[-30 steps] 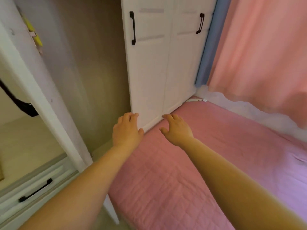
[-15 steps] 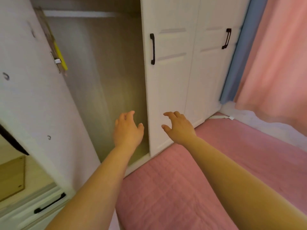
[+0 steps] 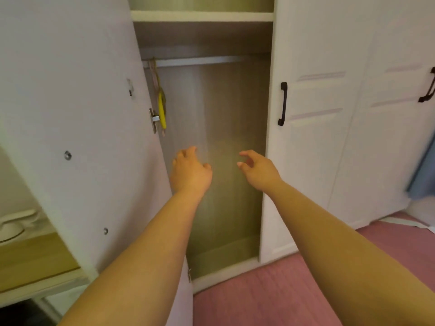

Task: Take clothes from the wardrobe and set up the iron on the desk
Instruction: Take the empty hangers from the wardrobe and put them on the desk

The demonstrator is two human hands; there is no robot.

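Note:
The white wardrobe (image 3: pixel 313 147) stands in front of me with its left door (image 3: pixel 77 128) swung open. Inside runs a hanging rail (image 3: pixel 207 61) under a shelf (image 3: pixel 202 16). Only a yellow hanger-like item (image 3: pixel 162 109) hangs at the rail's left end; I see no clothes in this section. My left hand (image 3: pixel 189 172) and my right hand (image 3: pixel 257 170) are both stretched into the opening at mid height, fingers apart, holding nothing. No iron is in view.
The wardrobe's right doors are closed, with black handles (image 3: pixel 282 103). A pink quilted bed (image 3: pixel 294 290) lies against the wardrobe's base at the lower right. At the left, behind the open door, is a wooden desk top (image 3: pixel 30 260) with a white object (image 3: pixel 14 225) on it.
The view has swung up and to the left, from the bed and closed doors to the open wardrobe section. Both hands have risen and now reach into the opening.

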